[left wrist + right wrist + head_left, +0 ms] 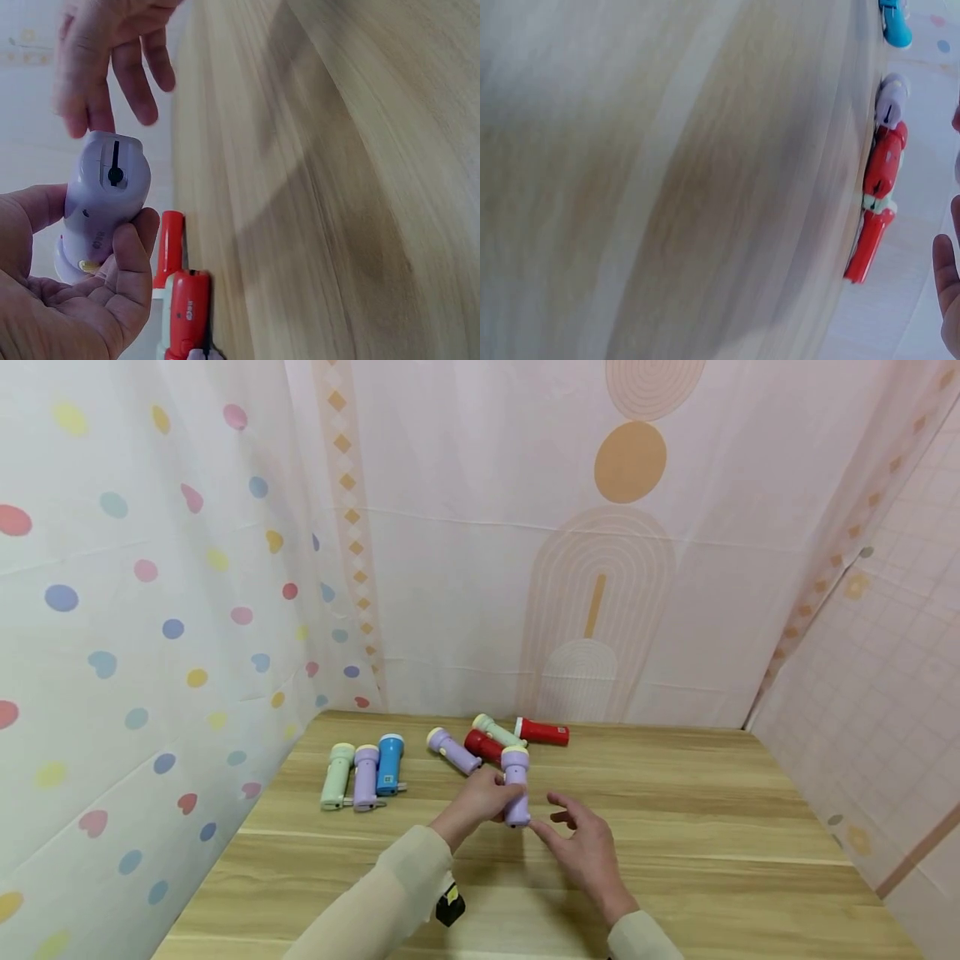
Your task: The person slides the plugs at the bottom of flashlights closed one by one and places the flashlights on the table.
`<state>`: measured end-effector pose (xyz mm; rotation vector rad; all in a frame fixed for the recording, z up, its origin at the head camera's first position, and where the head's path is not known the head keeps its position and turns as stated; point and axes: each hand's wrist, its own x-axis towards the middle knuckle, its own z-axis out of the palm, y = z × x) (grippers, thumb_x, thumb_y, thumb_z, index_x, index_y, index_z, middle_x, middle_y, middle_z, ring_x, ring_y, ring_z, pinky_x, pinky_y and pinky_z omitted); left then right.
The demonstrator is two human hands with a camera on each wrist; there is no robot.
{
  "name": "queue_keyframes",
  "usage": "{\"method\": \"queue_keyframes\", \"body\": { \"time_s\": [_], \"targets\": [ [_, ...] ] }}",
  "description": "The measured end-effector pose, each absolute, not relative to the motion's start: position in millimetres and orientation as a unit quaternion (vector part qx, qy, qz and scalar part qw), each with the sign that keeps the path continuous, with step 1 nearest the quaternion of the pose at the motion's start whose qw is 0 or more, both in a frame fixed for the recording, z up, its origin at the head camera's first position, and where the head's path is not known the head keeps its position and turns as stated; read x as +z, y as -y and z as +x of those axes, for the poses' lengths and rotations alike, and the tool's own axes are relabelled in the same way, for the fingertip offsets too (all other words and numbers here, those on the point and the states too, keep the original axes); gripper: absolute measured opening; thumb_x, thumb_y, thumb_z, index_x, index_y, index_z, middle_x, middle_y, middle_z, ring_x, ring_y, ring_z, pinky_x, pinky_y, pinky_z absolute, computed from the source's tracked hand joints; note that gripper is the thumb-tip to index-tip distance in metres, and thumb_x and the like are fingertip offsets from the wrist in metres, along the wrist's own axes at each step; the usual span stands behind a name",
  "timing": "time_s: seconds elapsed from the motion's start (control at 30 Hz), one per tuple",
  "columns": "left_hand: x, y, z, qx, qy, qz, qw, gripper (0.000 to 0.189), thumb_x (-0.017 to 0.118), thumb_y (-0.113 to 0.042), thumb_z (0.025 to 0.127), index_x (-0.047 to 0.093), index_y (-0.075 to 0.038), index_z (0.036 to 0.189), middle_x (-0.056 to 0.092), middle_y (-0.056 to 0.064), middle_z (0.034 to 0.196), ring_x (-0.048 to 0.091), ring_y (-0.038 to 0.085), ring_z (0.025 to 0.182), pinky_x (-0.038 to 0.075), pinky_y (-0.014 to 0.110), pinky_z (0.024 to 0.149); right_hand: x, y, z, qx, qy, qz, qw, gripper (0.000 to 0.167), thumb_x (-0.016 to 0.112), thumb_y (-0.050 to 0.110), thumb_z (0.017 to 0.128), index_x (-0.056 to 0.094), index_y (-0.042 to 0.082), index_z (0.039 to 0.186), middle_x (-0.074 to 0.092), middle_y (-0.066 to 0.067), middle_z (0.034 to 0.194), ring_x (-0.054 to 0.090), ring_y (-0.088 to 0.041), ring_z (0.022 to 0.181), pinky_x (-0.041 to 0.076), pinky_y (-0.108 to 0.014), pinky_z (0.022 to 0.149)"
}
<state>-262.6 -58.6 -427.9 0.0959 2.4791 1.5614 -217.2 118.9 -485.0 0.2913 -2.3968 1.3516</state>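
Note:
My left hand (pixel 478 800) grips a lilac flashlight (pixel 516 768) with a cream-rimmed head, raised over the table with its head pointing away from me. In the left wrist view the tail of this flashlight (pixel 105 199) faces the camera and shows a recess with a dark slot. Thumb and fingers of that hand wrap its sides. My right hand (pixel 588 852) is beside the tail, fingers spread and relaxed, with a fingertip right at the tail's corner. Only part of the right hand (pixel 951 292) appears at the edge of the right wrist view.
To the left stand a mint flashlight (pixel 339 777), a lilac one (pixel 366 777) and a blue one (pixel 390 764) in a row, each with a small piece jutting from its tail. Behind my left hand lie another lilac flashlight (pixel 453 752), two red ones (pixel 543 732) and a mint one (pixel 495 729).

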Motion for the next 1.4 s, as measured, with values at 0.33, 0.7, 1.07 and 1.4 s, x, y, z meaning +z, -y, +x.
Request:
{"method": "queue_keyframes", "body": {
  "time_s": [0.33, 0.7, 1.07, 1.4],
  "targets": [
    [-439, 42, -261, 0.514, -0.847, 0.035, 0.126, 0.025, 0.069, -0.025, 0.092, 0.064, 0.0, 0.091, 0.066, 0.007, 0.083, 0.064, 0.017, 0.071, 0.055, 0.03, 0.062, -479, -138, -222, 0.458, 0.861, 0.086, 0.203, 0.036, 0.071, 0.025, 0.094, 0.066, 0.007, 0.124, 0.069, -0.006, 0.119, 0.069, -0.021, 0.095, 0.055, -0.038, 0.074],
    [-445, 22, -255, 0.51, -0.849, 0.044, 0.134, 0.025, 0.071, -0.023, 0.091, 0.065, 0.001, 0.088, 0.065, 0.008, 0.08, 0.064, 0.018, 0.069, 0.056, 0.034, 0.062, -478, -158, -226, 0.441, 0.872, 0.074, 0.2, 0.035, 0.071, 0.02, 0.093, 0.066, 0.005, 0.124, 0.068, -0.009, 0.121, 0.069, -0.024, 0.096, 0.054, -0.05, 0.083],
    [-456, 9, -252, 0.499, -0.854, 0.035, 0.142, 0.026, 0.071, -0.026, 0.091, 0.063, -0.002, 0.088, 0.063, 0.006, 0.08, 0.064, 0.017, 0.068, 0.058, 0.036, 0.064, -480, -177, -229, 0.402, 0.89, 0.062, 0.204, 0.036, 0.071, 0.022, 0.093, 0.066, 0.004, 0.124, 0.069, -0.01, 0.119, 0.07, -0.024, 0.095, 0.054, -0.046, 0.081],
    [-460, -10, -249, 0.496, -0.857, 0.046, 0.135, 0.025, 0.072, -0.023, 0.09, 0.064, 0.0, 0.085, 0.063, 0.006, 0.077, 0.063, 0.017, 0.066, 0.058, 0.036, 0.062, -481, -197, -227, 0.377, 0.908, 0.038, 0.179, 0.038, 0.067, 0.023, 0.096, 0.063, 0.004, 0.128, 0.067, -0.014, 0.122, 0.068, -0.029, 0.1, 0.054, -0.047, 0.083]
  ]
}}
